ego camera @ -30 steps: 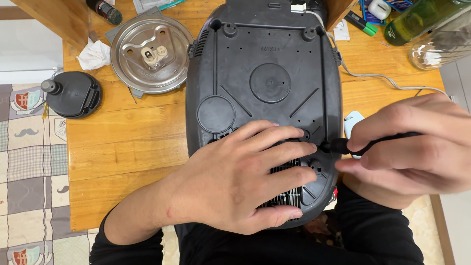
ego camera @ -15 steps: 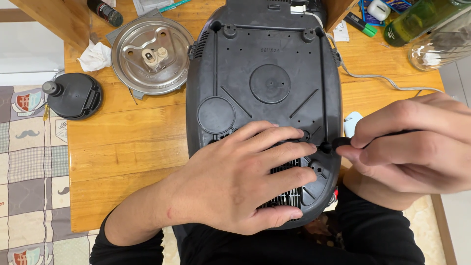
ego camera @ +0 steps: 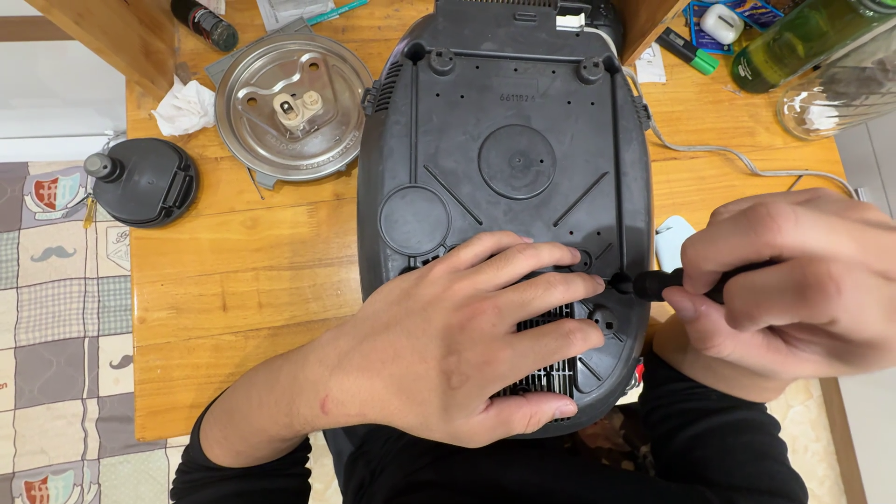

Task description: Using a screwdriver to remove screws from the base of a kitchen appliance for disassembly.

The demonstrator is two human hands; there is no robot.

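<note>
A large black plastic appliance [ego camera: 509,149] lies upside down on the wooden table [ego camera: 243,280], its base facing me. My left hand [ego camera: 467,341] presses flat on the near end of the base, fingers spread over a vent grille. My right hand [ego camera: 793,280] grips a black-handled screwdriver [ego camera: 672,283], whose tip meets a screw hole at the base's right edge.
A round metal plate [ego camera: 294,105] with a ceramic connector lies at the back left, next to a crumpled tissue [ego camera: 185,107]. A black round lid [ego camera: 140,182] sits at the table's left edge. Bottles [ego camera: 803,42], a glass jar [ego camera: 845,93], a grey cord [ego camera: 737,159] and small items crowd the back right.
My right hand has shifted slightly on the screwdriver, turning it in place. My left hand and the appliance have stayed put.
</note>
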